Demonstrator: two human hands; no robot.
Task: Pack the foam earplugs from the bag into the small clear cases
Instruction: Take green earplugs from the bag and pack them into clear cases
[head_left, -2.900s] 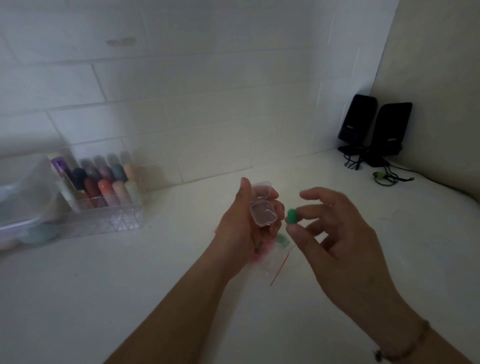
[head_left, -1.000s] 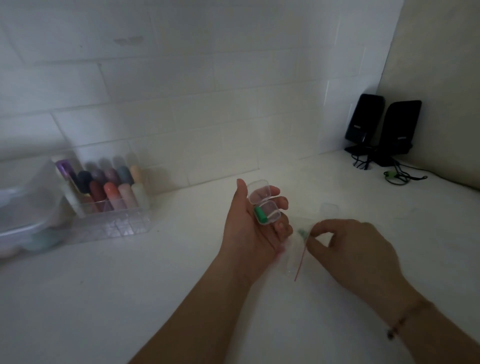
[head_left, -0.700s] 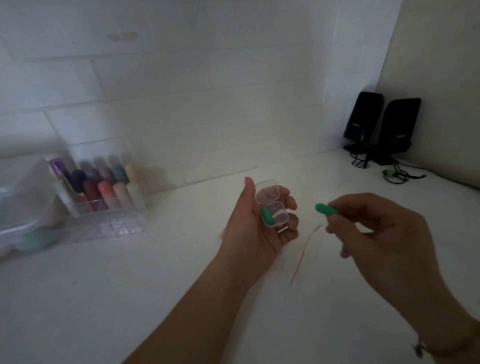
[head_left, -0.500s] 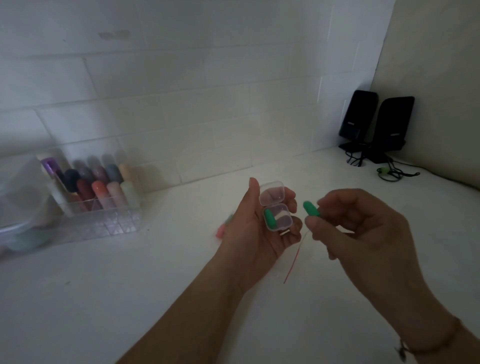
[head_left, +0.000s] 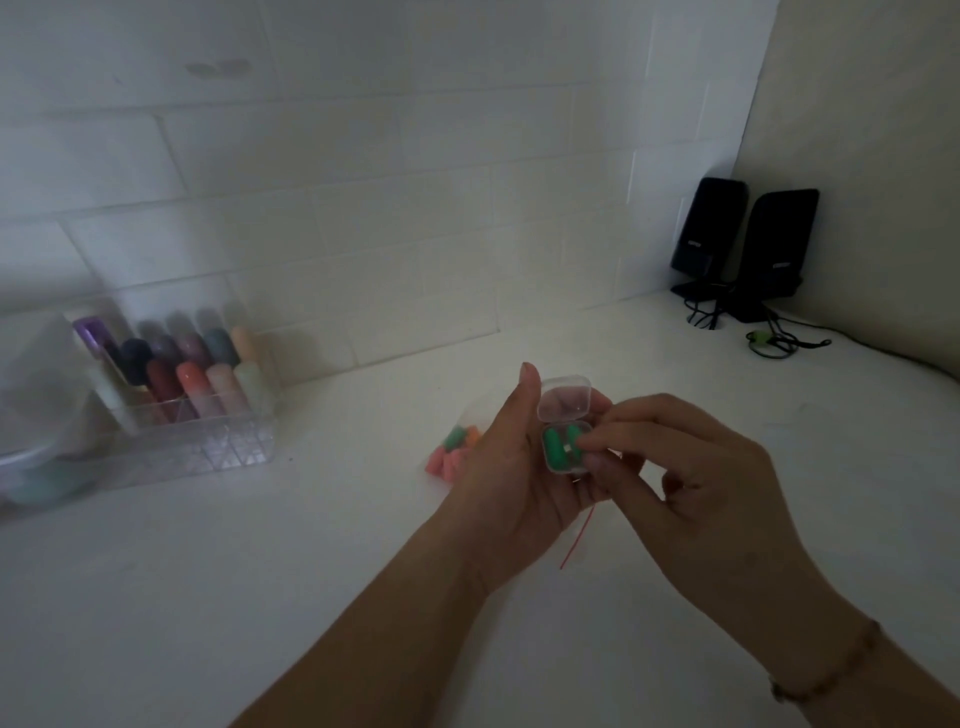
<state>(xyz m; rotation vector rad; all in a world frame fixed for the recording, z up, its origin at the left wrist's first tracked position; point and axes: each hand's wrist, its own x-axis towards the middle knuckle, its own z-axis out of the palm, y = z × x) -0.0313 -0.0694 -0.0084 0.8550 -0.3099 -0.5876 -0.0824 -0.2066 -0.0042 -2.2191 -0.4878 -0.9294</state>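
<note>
The left hand (head_left: 519, 467) holds the small clear case (head_left: 566, 436) with its lid up. A moment ago only one green earplug lay in it; now the right hand (head_left: 691, 488) presses a second earplug (head_left: 573, 435) in beside the first (head_left: 553, 449), fingertips pinching it. This case looks full, ready to close. The bag (head_left: 457, 444) of remaining earplugs lies on the bench (head_left: 260, 571) just left of the left hand.

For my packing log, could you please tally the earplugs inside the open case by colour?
Green earplugs in the clear case: 2
Other colours in the case: 0
Total: 2
</note>
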